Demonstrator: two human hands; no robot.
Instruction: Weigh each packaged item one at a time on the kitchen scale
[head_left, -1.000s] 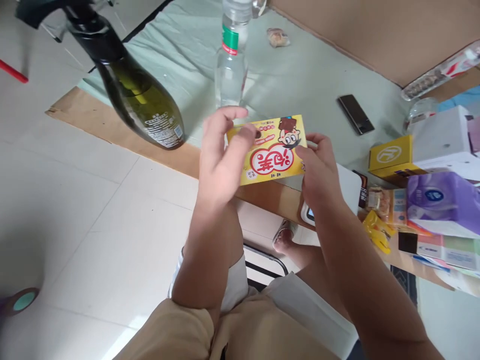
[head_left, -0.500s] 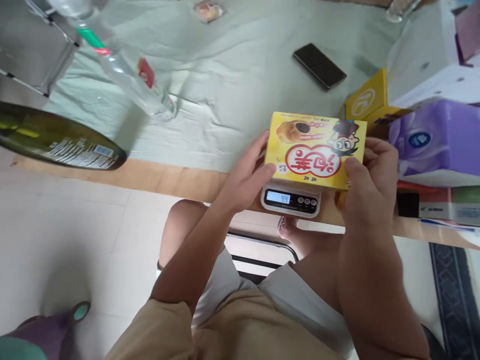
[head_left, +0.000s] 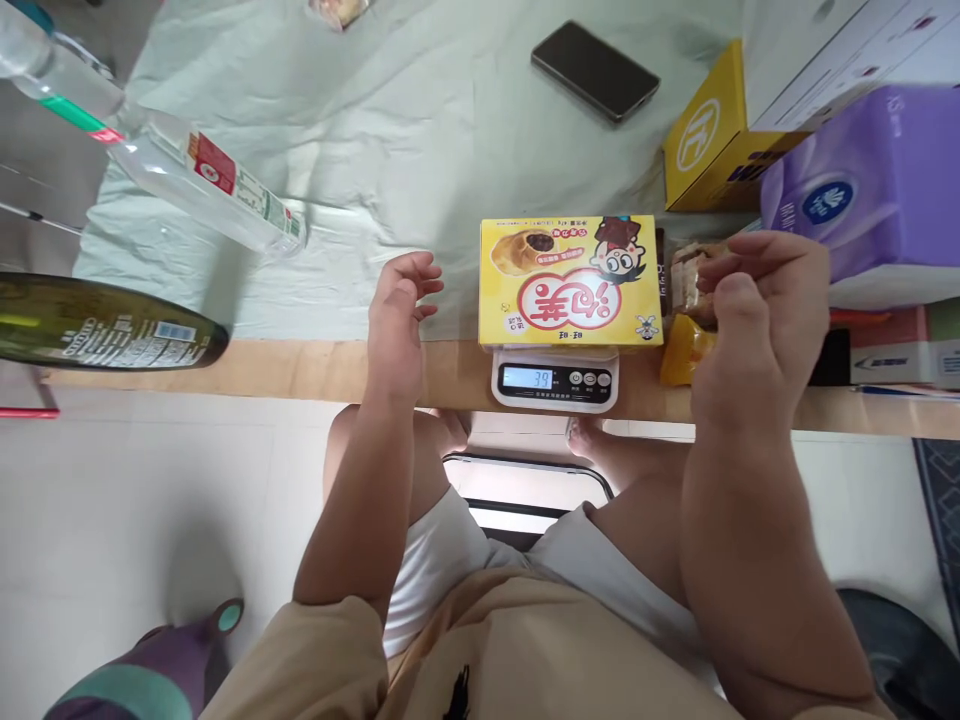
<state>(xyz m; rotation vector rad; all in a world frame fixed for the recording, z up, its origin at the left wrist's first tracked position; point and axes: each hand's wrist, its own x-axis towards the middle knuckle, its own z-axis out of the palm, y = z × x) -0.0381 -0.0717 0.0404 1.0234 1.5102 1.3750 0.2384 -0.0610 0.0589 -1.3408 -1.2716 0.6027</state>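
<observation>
A yellow snack box (head_left: 566,285), printed with a cartoon figure and a cream puff, lies flat on a small white kitchen scale (head_left: 555,398). The scale's lit display reads 39. My left hand (head_left: 401,325) hovers to the left of the box, fingers loosely bent and apart, touching nothing. To the right, clear of the box, my right hand (head_left: 765,330) is lifted with its fingers half curled and nothing visible in them. Partly behind it are a wrapped biscuit pack (head_left: 691,285) and a small orange-yellow packet (head_left: 684,352).
A dark phone (head_left: 595,70) lies on the pale green cloth (head_left: 405,140). Two bottles, one clear (head_left: 172,170) and one green (head_left: 105,320), are at the left. At the right stand a yellow carton (head_left: 712,135), a purple tissue pack (head_left: 862,190) and a white box (head_left: 847,60).
Both hands have let go of the yellow box and moved apart to either side. The box now rests on the scale, and the reading went from 44 to 39. The view has shifted.
</observation>
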